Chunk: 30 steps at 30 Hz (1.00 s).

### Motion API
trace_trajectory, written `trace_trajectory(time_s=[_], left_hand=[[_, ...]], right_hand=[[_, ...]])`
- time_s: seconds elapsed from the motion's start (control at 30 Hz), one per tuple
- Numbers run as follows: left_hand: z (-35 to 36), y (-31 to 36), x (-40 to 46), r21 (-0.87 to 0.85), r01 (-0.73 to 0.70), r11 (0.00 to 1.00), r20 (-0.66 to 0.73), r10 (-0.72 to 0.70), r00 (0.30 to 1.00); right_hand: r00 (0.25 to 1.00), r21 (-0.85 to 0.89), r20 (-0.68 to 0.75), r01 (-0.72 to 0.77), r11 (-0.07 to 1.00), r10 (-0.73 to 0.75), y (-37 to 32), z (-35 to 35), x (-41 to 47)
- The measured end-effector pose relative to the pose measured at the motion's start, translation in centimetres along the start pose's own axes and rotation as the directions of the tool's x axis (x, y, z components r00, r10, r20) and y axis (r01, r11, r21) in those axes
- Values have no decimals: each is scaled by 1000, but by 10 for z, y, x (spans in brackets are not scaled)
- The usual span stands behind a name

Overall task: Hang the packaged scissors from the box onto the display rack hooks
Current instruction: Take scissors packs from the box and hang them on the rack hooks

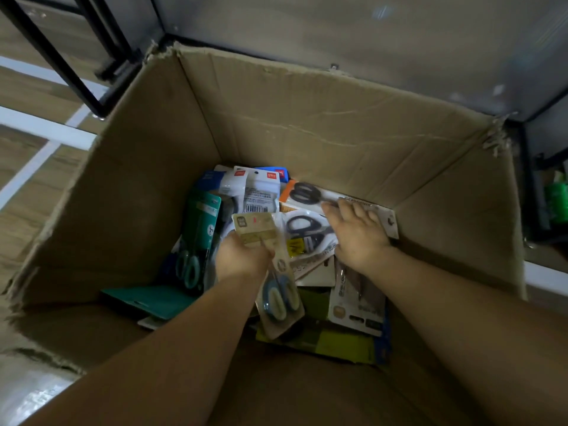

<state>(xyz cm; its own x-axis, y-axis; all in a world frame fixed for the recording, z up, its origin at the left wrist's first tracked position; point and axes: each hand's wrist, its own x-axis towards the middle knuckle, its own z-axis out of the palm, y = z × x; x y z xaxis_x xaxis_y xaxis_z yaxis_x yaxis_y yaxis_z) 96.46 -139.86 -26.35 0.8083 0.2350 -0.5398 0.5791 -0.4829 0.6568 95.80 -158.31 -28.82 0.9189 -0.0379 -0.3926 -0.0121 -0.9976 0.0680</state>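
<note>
Head view: a large open cardboard box (pixel 172 167) stands on the floor against the black metal frame of a rack (pixel 92 72). Packaged scissors lie in a loose heap at the box bottom.

The left hand (pixel 242 256) is inside the box, fingers curled round a tan card pack of blue-handled scissors (pixel 276 290); the pack is tilted, handles toward the camera, its upper end in the grip.

The right hand (pixel 356 232) reaches further right, fingers spread and laid flat on a white pack of black-handled scissors (pixel 310 193) near the far wall; whether it grips the pack cannot be told.

A teal pack of scissors (pixel 199 235) lies left of the left hand. White barcode-labelled packs (pixel 258 192) lie behind it.
</note>
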Motion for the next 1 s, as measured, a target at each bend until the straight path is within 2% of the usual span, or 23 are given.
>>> trace_trajectory(time_s=[0.1, 0.2, 0.37, 0.47, 0.57, 0.63, 0.7, 0.83, 1.0], left_hand=[[-2, 3, 3, -30, -11, 1000, -75, 9, 997], [-4, 3, 6, -24, -25, 999, -111, 22, 994], [-2, 3, 6, -129, 8, 992, -42, -14, 999], [0, 4, 4, -164, 22, 986, 23, -19, 1000], [0, 5, 1, -208, 31, 978, 47, -22, 999], [-1, 5, -1, -242, 64, 968, 52, -53, 997], [-2, 4, -4, -294, 103, 950, 50, -93, 994], [0, 3, -8, -321, 69, 945, -21, -80, 997], [10, 1, -16, -225, -31, 974, -8, 30, 1000]], right_hand=[[999, -233, 37, 36, 972, -28, 3, -4, 7], [996, -321, 89, 11, 947, 18, 9, -9, 13], [984, -184, 77, -146, 972, 162, 15, -10, 22], [987, -181, 0, -155, 971, 158, 19, -14, 27], [995, -149, -57, -84, 985, 77, 15, -17, 30], [999, -92, 0, 43, 995, -44, 5, -16, 31], [992, -67, 71, 107, 992, -103, -1, -16, 31], [991, -205, 21, 134, 970, -133, 0, -14, 39], [995, -277, 21, 103, 955, -102, -3, -12, 49]])
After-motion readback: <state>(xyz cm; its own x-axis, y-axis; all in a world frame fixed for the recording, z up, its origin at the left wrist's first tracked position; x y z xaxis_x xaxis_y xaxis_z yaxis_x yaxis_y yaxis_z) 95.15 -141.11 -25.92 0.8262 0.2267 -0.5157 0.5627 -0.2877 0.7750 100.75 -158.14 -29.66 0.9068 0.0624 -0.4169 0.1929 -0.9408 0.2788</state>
